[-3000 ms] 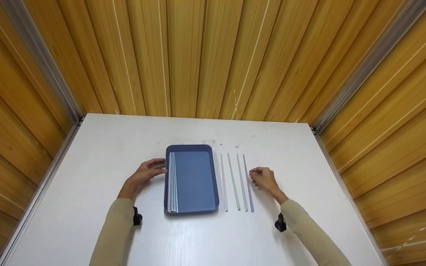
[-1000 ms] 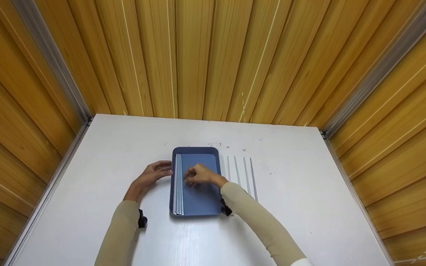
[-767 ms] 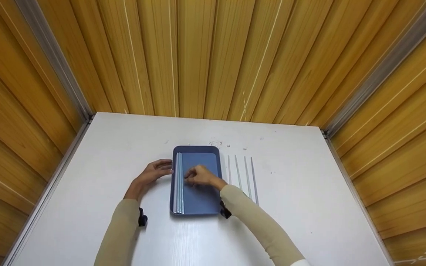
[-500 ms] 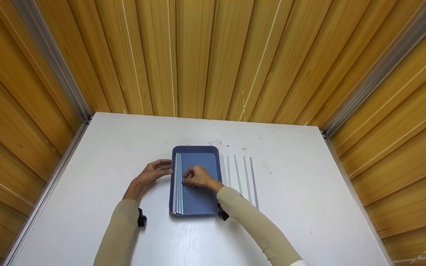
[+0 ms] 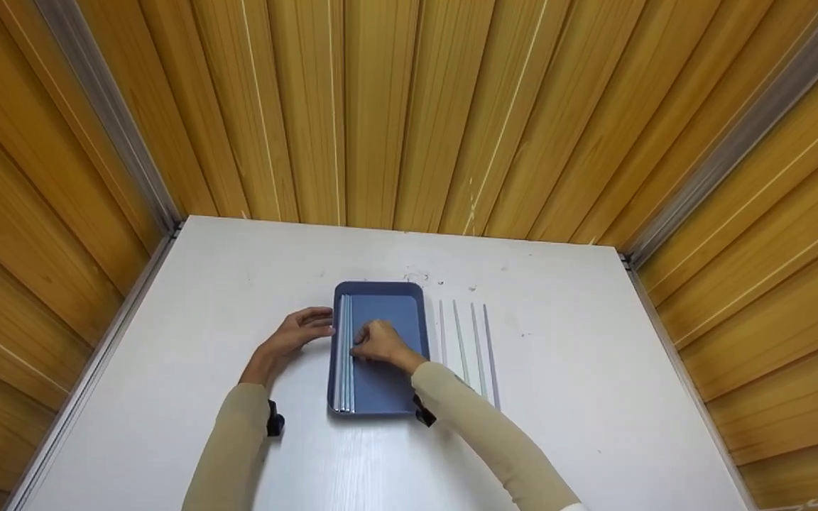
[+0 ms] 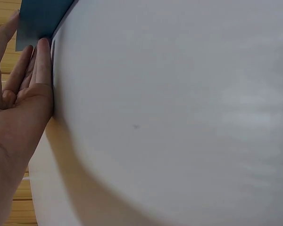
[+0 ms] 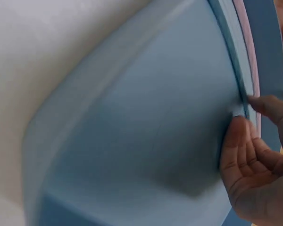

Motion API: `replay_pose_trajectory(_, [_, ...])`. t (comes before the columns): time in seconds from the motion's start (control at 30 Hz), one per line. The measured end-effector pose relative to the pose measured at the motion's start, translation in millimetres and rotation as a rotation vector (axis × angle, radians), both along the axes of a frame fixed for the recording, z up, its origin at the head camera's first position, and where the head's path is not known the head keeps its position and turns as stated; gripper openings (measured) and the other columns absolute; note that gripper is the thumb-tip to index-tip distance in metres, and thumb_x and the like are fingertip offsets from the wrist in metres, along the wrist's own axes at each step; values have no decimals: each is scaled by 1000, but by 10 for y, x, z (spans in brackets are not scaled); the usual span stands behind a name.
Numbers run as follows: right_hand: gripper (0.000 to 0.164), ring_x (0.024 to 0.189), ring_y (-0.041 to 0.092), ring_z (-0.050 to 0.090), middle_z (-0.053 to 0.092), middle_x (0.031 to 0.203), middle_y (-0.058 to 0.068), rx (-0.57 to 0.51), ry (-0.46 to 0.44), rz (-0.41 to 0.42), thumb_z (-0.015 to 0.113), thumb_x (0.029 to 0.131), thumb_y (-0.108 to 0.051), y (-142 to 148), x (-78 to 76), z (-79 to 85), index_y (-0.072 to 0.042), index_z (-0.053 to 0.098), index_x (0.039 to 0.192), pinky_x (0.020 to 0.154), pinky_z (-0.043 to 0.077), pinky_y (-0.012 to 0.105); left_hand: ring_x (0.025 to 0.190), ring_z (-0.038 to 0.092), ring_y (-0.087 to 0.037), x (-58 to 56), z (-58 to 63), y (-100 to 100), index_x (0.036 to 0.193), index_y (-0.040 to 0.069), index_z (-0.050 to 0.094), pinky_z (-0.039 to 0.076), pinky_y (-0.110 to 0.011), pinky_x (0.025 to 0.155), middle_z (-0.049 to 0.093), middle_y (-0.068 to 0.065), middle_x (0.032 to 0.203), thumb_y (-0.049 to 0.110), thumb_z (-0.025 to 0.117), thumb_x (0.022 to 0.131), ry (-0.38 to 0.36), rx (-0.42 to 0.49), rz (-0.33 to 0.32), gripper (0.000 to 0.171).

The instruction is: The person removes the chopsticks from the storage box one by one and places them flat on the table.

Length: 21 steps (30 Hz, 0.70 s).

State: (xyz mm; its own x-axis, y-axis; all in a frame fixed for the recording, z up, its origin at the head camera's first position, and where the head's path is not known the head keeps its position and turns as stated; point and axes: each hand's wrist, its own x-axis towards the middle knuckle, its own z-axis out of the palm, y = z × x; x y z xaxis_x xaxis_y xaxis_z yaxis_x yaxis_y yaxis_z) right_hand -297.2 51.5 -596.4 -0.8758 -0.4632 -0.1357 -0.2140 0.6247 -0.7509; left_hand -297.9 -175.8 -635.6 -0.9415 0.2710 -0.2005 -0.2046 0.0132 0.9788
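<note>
A blue rectangular tray (image 5: 388, 394) lies on the white table, with a row of thin pastel chopsticks (image 5: 346, 387) along its left side. The left hand (image 5: 292, 335) rests against the tray's outer left wall, fingers extended; the left wrist view shows this hand (image 6: 21, 106) beside the tray's wall (image 6: 42, 21). Inside the tray, the right hand (image 5: 380, 342) has its fingertips at the inner edge of the row. In the right wrist view, its thumb and forefinger pinch a teal chopstick (image 7: 229, 47), next to a pink chopstick (image 7: 247, 37).
Several more chopsticks (image 5: 478, 341) lie apart on the table to the tray's right, their near ends partly behind the right sleeve (image 5: 483, 429). Small dark marks (image 5: 416, 275) show beyond the tray. Yellow wood-patterned panels (image 5: 373, 128) rise behind the table.
From beside the loose chopsticks on the table, the right hand has moved left into the tray, then slightly further left onto the row. The left hand has stayed at the tray's wall.
</note>
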Motion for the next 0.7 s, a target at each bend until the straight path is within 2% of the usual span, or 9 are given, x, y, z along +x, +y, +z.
replay_pose_trajectory(0.13, [11,50,6,58,76,75,19,35,-1,-34,78,82,-5,-47,39,13,5,74,87,48,50,17,137,56,-30,6,16,7,146,-2,49,40,-43,119,56,-23,147,9,77,90,5,-7,0,64])
replay_pose_trajectory(0.23, [10,52,19,66,74,71,18,28,-16,-61,78,82,-3,-49,53,23,5,73,82,47,53,20,139,54,-33,9,21,19,146,-3,48,38,-45,120,55,-24,148,9,77,91,3,-7,0,64])
replay_pose_trajectory(0.3, [10,52,21,67,74,68,17,26,-28,-77,79,81,-3,-42,46,18,5,73,79,46,53,21,140,53,-34,5,19,28,147,-2,49,37,-46,121,55,-24,148,10,77,91,-6,-6,1,64])
replay_pose_trajectory(0.4, [11,47,18,64,73,65,16,35,-20,-92,79,79,-3,-35,42,8,5,73,75,45,53,21,140,53,-33,0,11,31,147,-1,49,36,-48,121,55,-23,149,11,77,91,-14,-8,2,64])
replay_pose_trajectory(0.5, [13,41,6,54,73,64,15,45,9,-110,81,79,-4,-31,56,-12,3,72,71,43,51,20,139,54,-32,-7,5,28,147,0,49,37,-47,121,56,-22,148,12,78,90,-19,-8,0,64])
replay_pose_trajectory(0.7, [12,38,4,55,71,58,12,-2,106,-124,79,78,-1,8,105,-32,5,73,71,41,50,20,136,57,-28,-17,1,8,147,-1,49,42,-40,117,55,-22,149,9,77,90,-21,10,2,64])
